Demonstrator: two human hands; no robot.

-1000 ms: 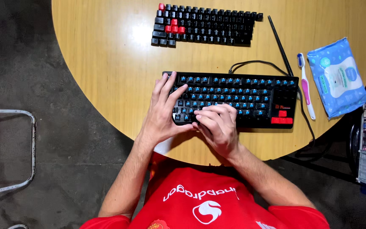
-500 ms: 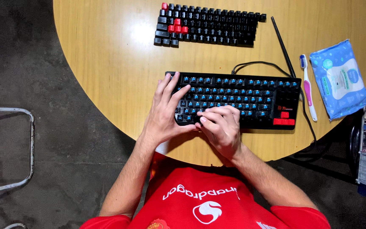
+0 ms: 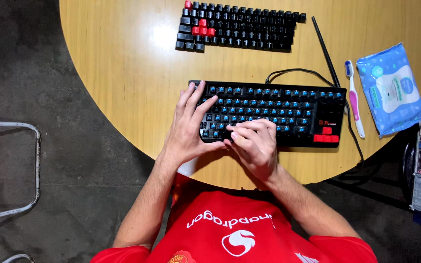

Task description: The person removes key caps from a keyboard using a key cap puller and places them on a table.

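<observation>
From my seat, going left to right: my left hand (image 3: 188,124) lies flat, fingers spread, on the left end of the stripped keyboard (image 3: 269,113), steadying it. That keyboard's long axis runs left to right across the round bench (image 3: 123,73), just ahead of me. My right hand (image 3: 253,143) is curled at the bottom row, fingertips pinched together; I cannot tell on what. Farther back lie the pulled keycaps (image 3: 239,27) in rows. Far right: toothbrush (image 3: 353,97), then wipes packet (image 3: 391,87).
</observation>
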